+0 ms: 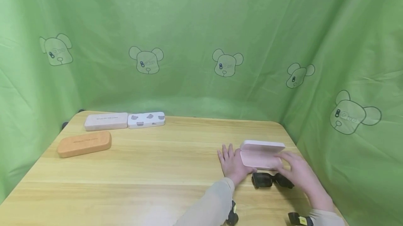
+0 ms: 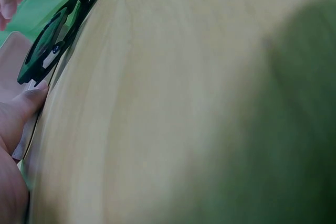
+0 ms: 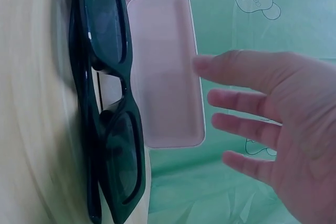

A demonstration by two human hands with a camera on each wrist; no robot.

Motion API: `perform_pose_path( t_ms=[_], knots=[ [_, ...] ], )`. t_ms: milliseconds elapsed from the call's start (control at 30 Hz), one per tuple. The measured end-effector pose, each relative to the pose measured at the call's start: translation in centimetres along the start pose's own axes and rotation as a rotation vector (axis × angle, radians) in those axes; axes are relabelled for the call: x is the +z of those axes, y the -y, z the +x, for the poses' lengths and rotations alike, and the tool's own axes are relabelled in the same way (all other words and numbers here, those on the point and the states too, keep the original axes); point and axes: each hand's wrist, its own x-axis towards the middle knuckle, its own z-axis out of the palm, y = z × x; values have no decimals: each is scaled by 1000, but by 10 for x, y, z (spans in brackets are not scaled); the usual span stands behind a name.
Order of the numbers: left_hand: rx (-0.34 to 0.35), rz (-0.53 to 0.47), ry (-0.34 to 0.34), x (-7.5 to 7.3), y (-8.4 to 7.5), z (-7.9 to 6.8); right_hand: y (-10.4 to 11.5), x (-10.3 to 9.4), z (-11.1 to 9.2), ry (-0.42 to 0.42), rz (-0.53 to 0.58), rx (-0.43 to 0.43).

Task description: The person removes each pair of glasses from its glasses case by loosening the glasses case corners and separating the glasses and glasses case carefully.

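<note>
A glasses case [image 1: 259,159] with a pale pink lining stands with its lid [image 1: 263,145] raised, on the right part of the table. My left hand [image 1: 234,166] rests at its left end, fingers spread and thumb [image 2: 32,100] along its near edge. Fingers loosely extended and holding nothing, my right hand [image 1: 297,170] is over the case's right end. In the right wrist view, the pink inside of the lid [image 3: 165,72] shows beyond that hand's thumb. Black sunglasses [image 1: 263,180] lie on the table just in front of the case, near both hands.
Three closed cases are at the table's far left: a pale pinkish one [image 1: 106,121], a white one with grey bear shapes [image 1: 146,120] touching its end, and an orange one [image 1: 84,144] nearer. Green curtains [image 1: 189,89] printed with bear heads surround the wooden table [image 1: 151,173].
</note>
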Motion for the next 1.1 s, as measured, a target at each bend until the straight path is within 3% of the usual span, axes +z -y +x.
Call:
perform_pose_path(
  t_ms=[333,500,767,1100],
  knots=[
    [-6,25,44,-7,0,0,-3,0,13,-51,3,-21],
    [-5,8,34,-7,-1,0,-7,-1,26,-54,11,-32],
    [-7,5,22,-5,-1,0,-20,1,46,7,75,52],
    [-4,-6,20,-4,0,0,-42,7,62,166,208,202]
  ],
)
